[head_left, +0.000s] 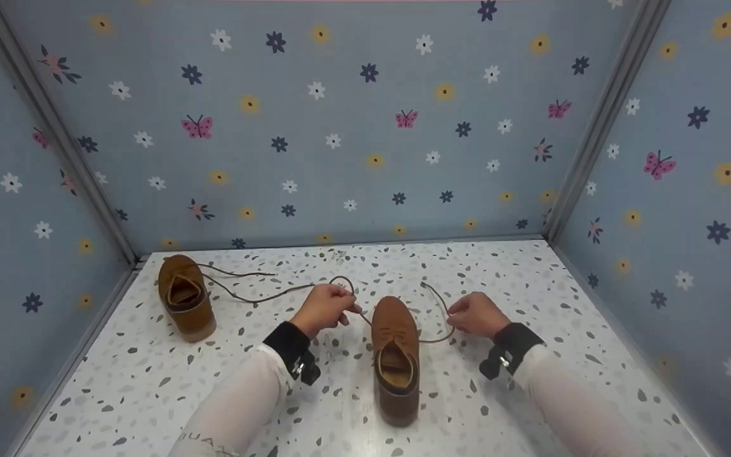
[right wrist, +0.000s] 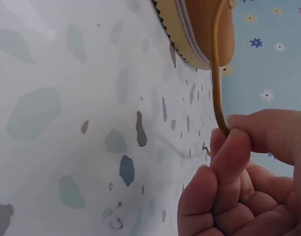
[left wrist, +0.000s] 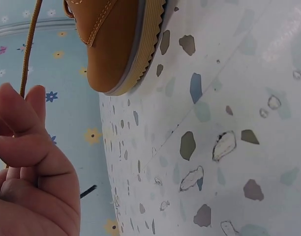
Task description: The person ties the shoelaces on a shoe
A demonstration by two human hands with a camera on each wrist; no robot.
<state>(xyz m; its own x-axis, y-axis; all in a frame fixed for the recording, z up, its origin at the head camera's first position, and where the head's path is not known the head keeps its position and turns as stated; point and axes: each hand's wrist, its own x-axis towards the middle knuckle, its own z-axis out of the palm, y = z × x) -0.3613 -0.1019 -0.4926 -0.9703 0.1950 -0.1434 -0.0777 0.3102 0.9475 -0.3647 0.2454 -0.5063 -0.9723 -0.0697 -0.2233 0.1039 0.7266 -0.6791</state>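
Note:
A brown lace-up shoe (head_left: 395, 317) stands on the speckled tabletop between my hands, its toe pointing away from me. To its left, my left hand (head_left: 327, 310) pinches one end of its shoelace (left wrist: 27, 54), which runs taut from the shoe to the fingertips. On the other side my right hand (head_left: 478, 315) pinches the second lace end (right wrist: 216, 73) between thumb and fingers; the rest of that lace curves away past the fingers to its tip on the table. Both wrist views show the shoe's toe and pale ridged sole close by.
A second brown shoe (head_left: 186, 298) stands at the back left, its laces (head_left: 238, 298) trailing right across the white speckled table (head_left: 264, 393). Blue flowered panels (head_left: 340, 127) enclose the table at the back and both sides.

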